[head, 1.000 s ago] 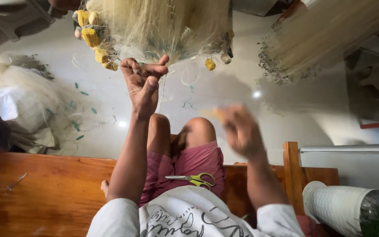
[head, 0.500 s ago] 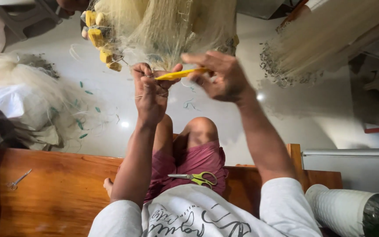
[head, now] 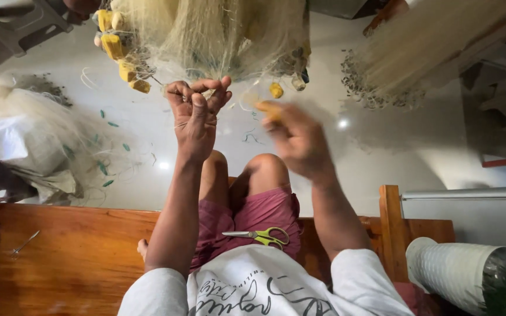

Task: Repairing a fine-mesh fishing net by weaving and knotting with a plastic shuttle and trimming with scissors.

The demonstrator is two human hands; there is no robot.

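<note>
Head view, looking down: fishing net (head: 218, 35), pale cream, fine mesh, hangs bunched above the person's raised hands and serves as the landmark for all positions below.

Left hand (head: 197, 114): raised directly beneath the net's lower edge. Its fingers (head: 206, 88) are curled together and pinch thin strands of the net between thumb and fingertips. Contact with the mesh is visible.

Right hand (head: 300, 140): below and to the right of the net's lower edge, motion-blurred. A yellow netting needle (head: 267, 108) shows at its fingertips, closed fingers around it; the exact grip cannot be told because of the blur.

Yellow floats (head: 118, 55): strung along the net's left lower edge, with one more float (head: 276, 89) at its right lower edge.

Scissors (head: 262, 236), yellow-green handles: well below the net, lying on the person's lap on the maroon shorts (head: 265, 213), blades pointing left.

Wooden bench (head: 71, 257): well below the net, under the seated person. A small metal tool (head: 24, 244) lies on its left part.

Second net pile (head: 24, 129): left of the hanging net, on the pale floor (head: 382, 158). Third net bundle (head: 434, 41): right of the hanging net.

White mesh roll (head: 458, 269): far below and right of the net, beside the bench end.
</note>
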